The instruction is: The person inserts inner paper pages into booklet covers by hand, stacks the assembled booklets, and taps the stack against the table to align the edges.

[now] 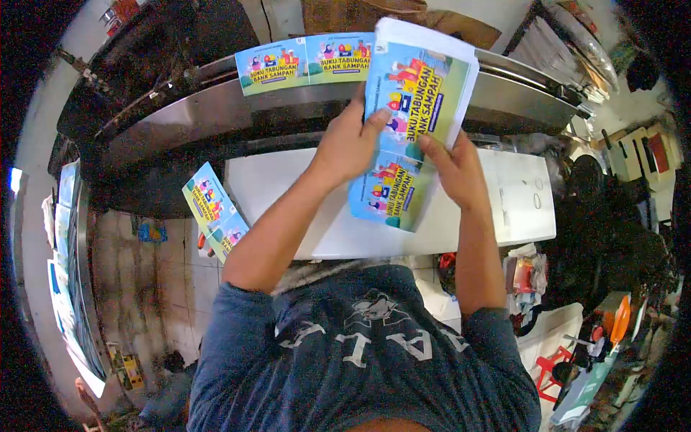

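A thick stack of printed booklet sheets, blue and green with yellow lettering, is raised over the white table. My left hand grips its left edge, thumb on the printed face. On the right side, my right hand holds the same stack, its thumb on the cover. The stack's lower part bends down toward me. Behind it, a similar double-cover sheet lies on the metal machine. Another printed sheet is at the left end of the white table, beside my left forearm.
The white table spans the space in front of me, with a metal machine bar beyond it. More stacked sheets stand at the far left. A red stool is on the floor at the lower right.
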`<action>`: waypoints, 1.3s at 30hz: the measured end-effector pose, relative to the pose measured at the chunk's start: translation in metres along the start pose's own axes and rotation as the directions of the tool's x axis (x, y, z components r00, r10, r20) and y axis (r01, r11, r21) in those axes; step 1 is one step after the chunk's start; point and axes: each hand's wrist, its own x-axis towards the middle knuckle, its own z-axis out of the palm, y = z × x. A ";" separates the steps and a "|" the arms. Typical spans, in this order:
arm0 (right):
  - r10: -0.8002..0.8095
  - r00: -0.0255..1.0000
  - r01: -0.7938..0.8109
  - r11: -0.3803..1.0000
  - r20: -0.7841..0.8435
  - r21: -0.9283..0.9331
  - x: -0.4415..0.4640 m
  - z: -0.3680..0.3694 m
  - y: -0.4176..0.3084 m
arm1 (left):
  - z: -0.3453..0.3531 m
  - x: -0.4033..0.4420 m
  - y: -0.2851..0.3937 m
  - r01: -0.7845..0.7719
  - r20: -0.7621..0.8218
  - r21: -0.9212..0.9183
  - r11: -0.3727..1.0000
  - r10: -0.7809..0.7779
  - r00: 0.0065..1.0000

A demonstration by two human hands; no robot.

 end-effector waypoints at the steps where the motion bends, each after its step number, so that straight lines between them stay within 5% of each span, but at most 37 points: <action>1: 0.016 0.997 -0.027 0.987 0.072 0.160 -0.001 -0.003 -0.011 | 0.003 -0.009 -0.007 0.007 0.003 0.003 1.000 -0.007 1.000; 3: 0.015 0.999 -0.023 0.979 0.041 0.203 -0.013 -0.002 -0.014 | 0.008 -0.025 -0.020 -0.321 -0.160 -0.084 0.943 0.305 0.939; 6: 0.025 0.994 -0.032 0.998 0.111 0.062 -0.040 0.008 -0.005 | 0.016 -0.053 -0.049 -0.205 -0.084 -0.271 0.940 0.189 0.978; 8: 0.145 0.977 -0.191 0.921 0.157 0.341 -0.053 0.017 0.006 | 0.029 -0.066 -0.074 -0.162 -0.057 -0.358 0.919 0.152 0.987; 12: 0.257 0.938 -0.330 0.871 0.234 0.364 -0.071 0.018 0.006 | 0.032 -0.080 -0.075 0.016 0.071 -0.354 0.935 0.010 0.997; 17: 0.299 0.880 -0.435 0.818 0.369 0.376 -0.063 0.010 0.005 | 0.031 -0.073 -0.060 0.041 0.071 -0.592 0.805 0.001 0.997; 20: -0.104 0.985 0.083 0.985 0.138 0.151 -0.046 -0.021 -0.053 | 0.031 -0.068 -0.064 0.046 0.064 -0.587 0.808 -0.009 0.998; 21: -0.229 0.961 0.245 0.965 0.156 -0.089 -0.041 -0.035 -0.095 | 0.030 -0.068 -0.064 0.051 0.076 -0.586 0.809 -0.008 0.997; 22: -0.350 0.921 0.388 0.864 0.171 -0.320 -0.036 -0.049 -0.138 | 0.029 -0.067 -0.064 0.056 0.088 -0.585 0.809 -0.006 0.996; 25: -0.332 0.817 0.576 0.504 0.472 -0.644 -0.022 -0.034 -0.198 | 0.032 -0.064 -0.075 0.021 0.117 -0.606 0.796 0.063 0.991; 26: -0.271 0.747 0.663 0.360 0.607 -0.656 -0.012 -0.027 -0.206 | 0.034 -0.062 -0.079 -0.037 0.109 -0.603 0.797 0.127 0.986; 27: -0.271 0.746 0.665 0.349 0.608 -0.660 -0.005 -0.023 -0.204 | 0.034 -0.059 -0.082 -0.046 0.104 -0.608 0.792 0.137 0.985; 29: -0.112 0.530 0.819 0.326 0.841 -0.473 0.003 -0.015 -0.195 | 0.035 -0.058 -0.080 -0.187 0.007 -0.556 0.810 0.230 0.973; 30: -0.108 0.623 0.735 0.418 0.774 -0.534 0.006 -0.015 -0.215 | 0.036 -0.056 -0.078 -0.232 -0.029 -0.551 0.802 0.259 0.965; 34: -0.167 0.566 0.799 0.353 0.808 -0.487 0.014 0.001 -0.191 | 0.033 -0.054 -0.071 -0.209 -0.037 -0.557 0.803 0.228 0.973; 37: -0.123 0.581 0.756 0.449 0.805 -0.477 0.017 0.002 -0.194 | 0.033 -0.052 -0.071 -0.292 -0.075 -0.543 0.788 0.300 0.951; 39: -0.145 0.533 0.824 0.313 0.834 -0.472 0.022 -0.008 -0.196 | 0.031 -0.051 -0.068 -0.279 -0.060 -0.542 0.793 0.294 0.954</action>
